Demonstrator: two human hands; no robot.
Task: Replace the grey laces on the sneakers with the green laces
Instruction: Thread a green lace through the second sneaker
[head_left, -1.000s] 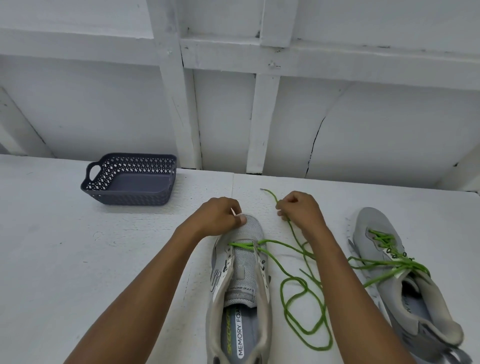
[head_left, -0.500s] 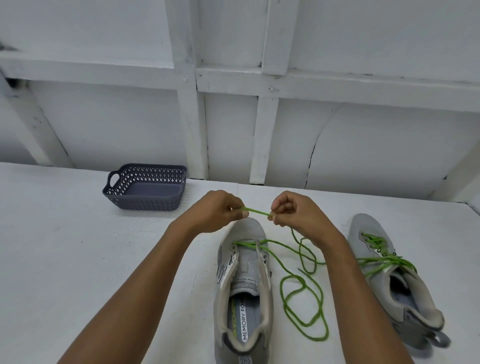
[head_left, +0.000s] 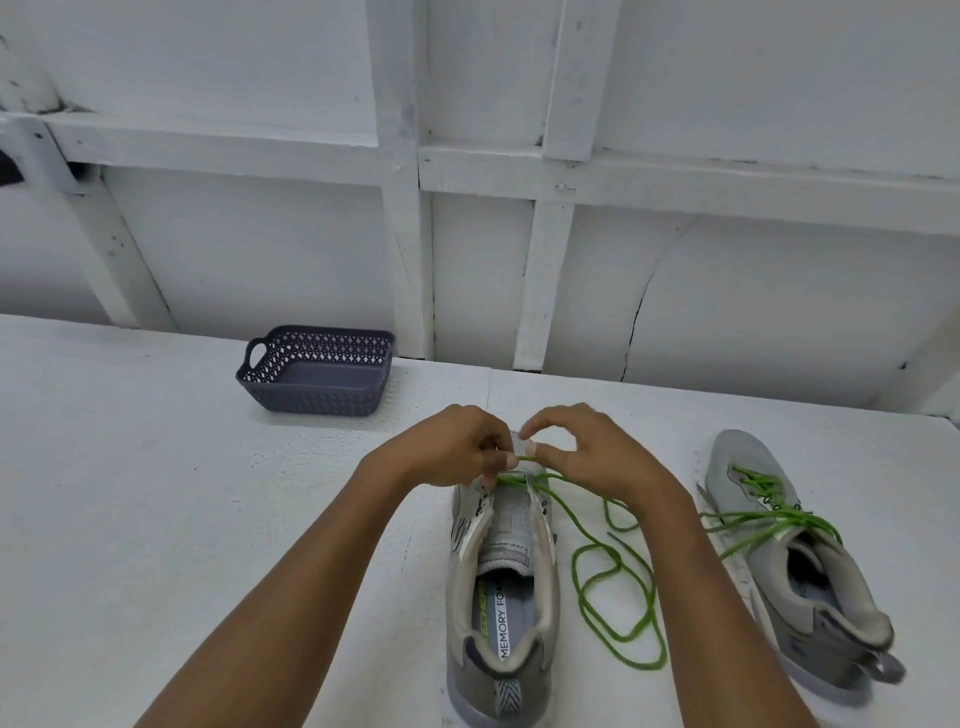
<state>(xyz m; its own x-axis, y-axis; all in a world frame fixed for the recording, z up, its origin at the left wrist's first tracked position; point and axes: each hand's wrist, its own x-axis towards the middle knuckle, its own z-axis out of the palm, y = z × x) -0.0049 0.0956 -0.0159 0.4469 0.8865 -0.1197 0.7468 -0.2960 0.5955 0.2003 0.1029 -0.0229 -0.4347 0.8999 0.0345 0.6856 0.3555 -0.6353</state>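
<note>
Nearest of all, the heel of the sneaker (head_left: 503, 530) points back at the person and its toe points away, so its long axis runs straight out from the body across the table (head_left: 156, 493). The tongue and most of both eyelet rows are bare. Only the far end, by the toe, carries the green lace (head_left: 565, 512). Its slack lies in loose loops on the table just to the right of the sneaker, partly under the right forearm.

Further out, both hands meet over the toe end of the eyelet rows. The left hand (head_left: 452, 447) sits over the left row and pinches the lace between thumb and fingertips. The right hand (head_left: 592, 457) sits over the right row with its forefinger arched up, and its thumb and a lower finger seem to hold the same short stretch. That stretch runs left to right between the hands, square across the length of the sneaker.

The empty eyelets all lie nearer the person than the hands do, so threading should work back toward the heel. The slack would feed in from the right, and the right hand is the closer one to manage it.

Off to the right, well apart, a second sneaker (head_left: 795, 571) already wears green lacing. Farthest, a dark basket (head_left: 317, 400) sits near the wall on the left.
</note>
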